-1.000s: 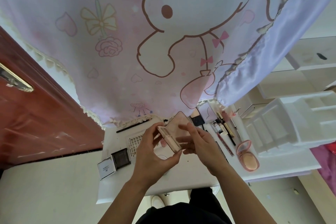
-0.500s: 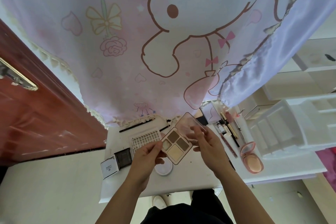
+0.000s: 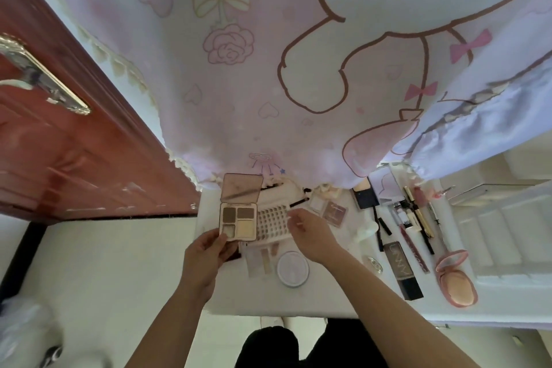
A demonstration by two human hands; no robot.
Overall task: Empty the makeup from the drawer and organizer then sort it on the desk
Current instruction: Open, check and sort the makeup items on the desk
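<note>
My left hand [image 3: 206, 257] pinches the near edge of an open eyeshadow palette [image 3: 239, 221], its four brown and cream pans up and its lid raised, over the left part of the white desk [image 3: 316, 305]. My right hand [image 3: 310, 233] hovers just right of it, fingers loosely curled and holding nothing, above a white false-lash tray [image 3: 270, 224]. A round white compact [image 3: 292, 268] and a small clear packet [image 3: 260, 260] lie below my hands. Pencils, tubes and a dark box [image 3: 403, 269] lie in a row at the right, with a pink open compact [image 3: 455, 281].
A white plastic organizer [image 3: 507, 230] stands at the desk's right end. A pink cartoon curtain [image 3: 283, 63] hangs over the desk's back edge. A red-brown door [image 3: 68, 155] with a metal handle is at the left. Small pale palettes [image 3: 331, 209] lie behind my right hand.
The palette has gone from closed to fully open. My left hand carried it leftward and my right hand let go of the lid and drew away to the right.
</note>
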